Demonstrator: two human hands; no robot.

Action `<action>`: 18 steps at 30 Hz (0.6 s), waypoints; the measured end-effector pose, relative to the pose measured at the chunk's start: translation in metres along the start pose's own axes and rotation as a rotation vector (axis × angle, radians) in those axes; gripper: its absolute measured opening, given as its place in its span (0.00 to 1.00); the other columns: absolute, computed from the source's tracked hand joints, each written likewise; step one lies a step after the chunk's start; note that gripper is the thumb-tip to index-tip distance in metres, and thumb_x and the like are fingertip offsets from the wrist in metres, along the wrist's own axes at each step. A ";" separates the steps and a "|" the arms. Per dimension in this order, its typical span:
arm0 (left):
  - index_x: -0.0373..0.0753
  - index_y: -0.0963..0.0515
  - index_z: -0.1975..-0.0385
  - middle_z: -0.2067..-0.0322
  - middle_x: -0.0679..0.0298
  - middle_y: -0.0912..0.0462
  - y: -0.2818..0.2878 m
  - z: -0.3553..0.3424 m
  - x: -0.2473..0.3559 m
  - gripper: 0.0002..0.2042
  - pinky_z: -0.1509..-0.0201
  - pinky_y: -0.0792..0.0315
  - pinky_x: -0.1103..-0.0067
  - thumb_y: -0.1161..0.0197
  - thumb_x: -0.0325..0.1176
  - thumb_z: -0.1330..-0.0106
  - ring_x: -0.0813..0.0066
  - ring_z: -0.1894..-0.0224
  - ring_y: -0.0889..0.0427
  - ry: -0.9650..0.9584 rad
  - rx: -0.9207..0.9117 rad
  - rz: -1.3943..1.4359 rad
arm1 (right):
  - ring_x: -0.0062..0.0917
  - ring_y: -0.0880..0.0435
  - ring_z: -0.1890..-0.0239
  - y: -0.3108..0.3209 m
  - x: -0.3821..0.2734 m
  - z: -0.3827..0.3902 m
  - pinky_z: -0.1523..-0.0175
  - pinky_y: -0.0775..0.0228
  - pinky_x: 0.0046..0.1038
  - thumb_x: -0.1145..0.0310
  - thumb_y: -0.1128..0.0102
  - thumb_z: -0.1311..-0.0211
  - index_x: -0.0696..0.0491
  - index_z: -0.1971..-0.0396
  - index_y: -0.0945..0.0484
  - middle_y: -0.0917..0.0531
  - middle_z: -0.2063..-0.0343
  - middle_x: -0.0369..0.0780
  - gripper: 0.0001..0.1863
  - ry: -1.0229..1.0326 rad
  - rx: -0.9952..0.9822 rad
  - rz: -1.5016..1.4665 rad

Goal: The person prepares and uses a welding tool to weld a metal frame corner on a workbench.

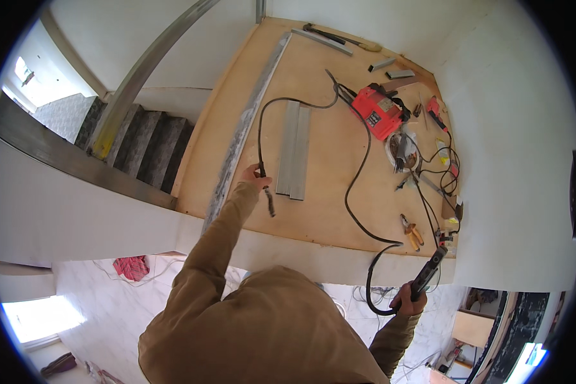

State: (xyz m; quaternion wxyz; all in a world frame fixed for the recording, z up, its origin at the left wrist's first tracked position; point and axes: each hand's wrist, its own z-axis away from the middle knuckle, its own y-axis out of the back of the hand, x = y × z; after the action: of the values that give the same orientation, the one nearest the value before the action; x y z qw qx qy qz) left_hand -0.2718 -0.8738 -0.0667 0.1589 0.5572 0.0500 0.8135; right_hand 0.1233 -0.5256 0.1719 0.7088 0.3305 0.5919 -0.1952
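My left hand [256, 176] is closed around a black cable [260, 137] that loops back toward a red welding machine [380, 112]. The cable's dark end piece [271, 203] hangs below my fingers, just left of two grey metal bars [292, 150] lying side by side. My right hand [408, 301] grips a black electrode holder [429, 272] at the platform's front right edge. A thick black cable [371, 275] curves from the holder's lower end onto the platform. Yellow-handled pliers [413, 233] lie a little beyond my right hand.
A long grey metal tube [246, 128] runs along the wooden platform's [326, 217] left side. A hammer [323, 33] and short metal pieces [400, 74] lie at the back. Tangled cables [451, 163] and a red-handled tool [436, 112] sit right. Dark stairs [148, 141] descend beyond the left edge.
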 end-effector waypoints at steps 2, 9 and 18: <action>0.35 0.24 0.47 0.75 0.62 0.20 0.037 0.023 0.022 0.30 0.65 0.25 0.74 0.26 0.29 0.55 0.72 0.71 0.21 -0.118 0.032 -0.071 | 0.20 0.31 0.94 -0.009 -0.006 0.001 0.87 0.38 0.21 0.65 0.40 0.38 0.59 0.70 0.29 0.28 0.90 0.36 0.12 -0.007 0.016 0.020; 0.39 0.25 0.47 0.54 0.50 0.25 0.182 -0.002 -0.028 0.22 0.53 0.25 0.67 0.37 0.24 0.45 0.53 0.55 0.21 -0.052 0.505 -0.602 | 0.18 0.32 0.93 -0.060 -0.015 -0.026 0.88 0.40 0.21 0.63 0.38 0.39 0.58 0.71 0.28 0.28 0.89 0.35 0.13 -0.033 -0.054 -0.044; 0.47 0.42 0.34 0.42 0.47 0.36 0.068 0.066 -0.058 0.44 0.41 0.34 0.56 0.24 0.43 0.52 0.45 0.39 0.35 0.034 0.344 -0.837 | 0.20 0.32 0.92 -0.093 0.007 -0.019 0.88 0.36 0.24 0.67 0.39 0.40 0.57 0.68 0.30 0.30 0.89 0.36 0.10 -0.057 -0.061 -0.278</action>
State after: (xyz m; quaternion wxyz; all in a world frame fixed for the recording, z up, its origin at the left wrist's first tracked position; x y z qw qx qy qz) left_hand -0.2055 -0.9624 -0.0757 0.3784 0.4939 0.4079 0.6681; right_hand 0.0496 -0.5771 0.1417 0.7011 0.2180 0.6172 -0.2830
